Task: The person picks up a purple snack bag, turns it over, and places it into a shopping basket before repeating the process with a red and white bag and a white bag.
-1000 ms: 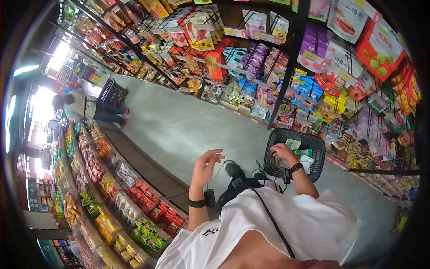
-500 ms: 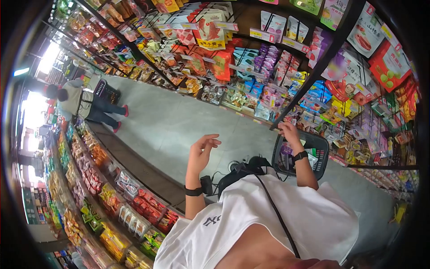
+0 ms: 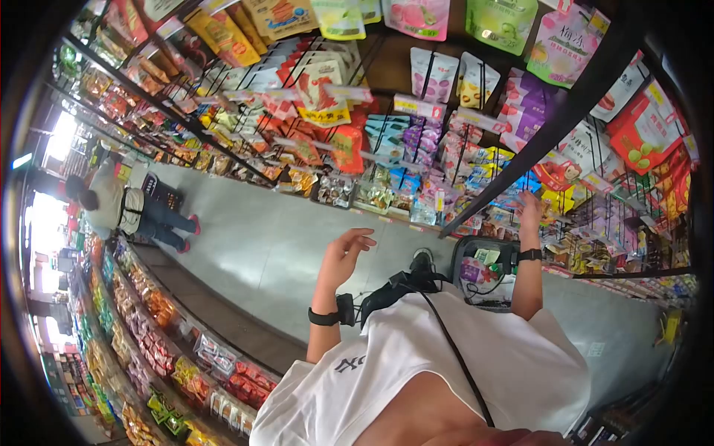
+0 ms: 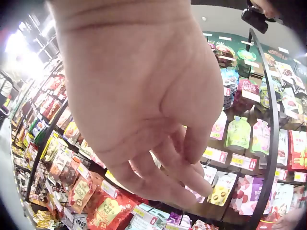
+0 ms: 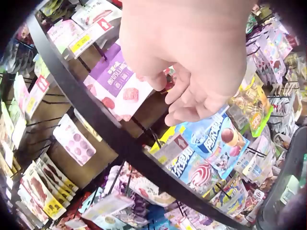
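My right hand (image 3: 529,212) reaches up to the hanging snacks on the right, its fingers loosely bent with nothing visible between them. In the right wrist view, the fingertips overlap the top of a blue candy bag (image 5: 218,139) with an ice-cream picture. A purple and white bag (image 5: 117,81) hangs beside the thumb. Close to my right forearm is a black shopping basket (image 3: 483,244) with several packets inside. My left hand (image 3: 342,256) hovers over the aisle, fingers relaxed and holding nothing; the left wrist view shows its palm side.
A dark shelf post (image 3: 535,145) slants between the snack racks, just left of my right hand. Bins of packaged snacks (image 3: 156,349) line the left side. Another person (image 3: 123,201) stands farther down the grey aisle floor (image 3: 260,230), by a dark basket.
My right hand has risen from over the basket to the hanging bags on the right. The left hand stays raised. The head view has shifted, so the shelf post now appears more slanted.
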`<state>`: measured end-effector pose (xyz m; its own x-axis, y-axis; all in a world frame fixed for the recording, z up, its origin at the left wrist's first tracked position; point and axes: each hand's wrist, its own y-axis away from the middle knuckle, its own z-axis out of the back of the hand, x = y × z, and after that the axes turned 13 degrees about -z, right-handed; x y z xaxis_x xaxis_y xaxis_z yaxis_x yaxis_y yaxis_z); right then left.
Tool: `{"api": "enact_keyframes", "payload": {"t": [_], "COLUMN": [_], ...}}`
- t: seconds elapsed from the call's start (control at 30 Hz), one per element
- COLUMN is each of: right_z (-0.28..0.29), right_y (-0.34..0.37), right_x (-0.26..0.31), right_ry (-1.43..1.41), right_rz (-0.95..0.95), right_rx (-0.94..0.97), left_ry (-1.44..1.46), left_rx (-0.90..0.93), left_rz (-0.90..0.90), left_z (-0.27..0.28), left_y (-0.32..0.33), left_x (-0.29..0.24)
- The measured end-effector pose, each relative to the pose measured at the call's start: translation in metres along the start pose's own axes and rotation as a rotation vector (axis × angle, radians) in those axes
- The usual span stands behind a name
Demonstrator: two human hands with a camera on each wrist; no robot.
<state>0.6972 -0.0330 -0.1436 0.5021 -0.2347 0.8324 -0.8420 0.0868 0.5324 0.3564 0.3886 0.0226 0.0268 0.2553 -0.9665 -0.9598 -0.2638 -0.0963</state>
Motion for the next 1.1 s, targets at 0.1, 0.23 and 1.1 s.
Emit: {"api": "enact_keyframes", "payload": {"t": [0.1,0.23,1.1], "right_z": [-0.024,-0.041,-0.054], "right_y": [-0.024,-0.071,0.054], "right_x": [0.023,0.033,0.005], "right_ry": [-0.083,-0.255,-0.42], "right_rz": [-0.034,-0.007,0.49], "right_rx": [0.008,0.113,-0.362], "left_ry": [0.031,0.021,0.157], "left_rx": [0.023,0.046,0.356], "left_rz": [-0.026,-0.082,-0.198], "left_z": [-0.007,-0.015,0.096], "left_y": [-0.046,-0.097,-0.166], "left_x": [-0.003,-0.002,0.043]}}
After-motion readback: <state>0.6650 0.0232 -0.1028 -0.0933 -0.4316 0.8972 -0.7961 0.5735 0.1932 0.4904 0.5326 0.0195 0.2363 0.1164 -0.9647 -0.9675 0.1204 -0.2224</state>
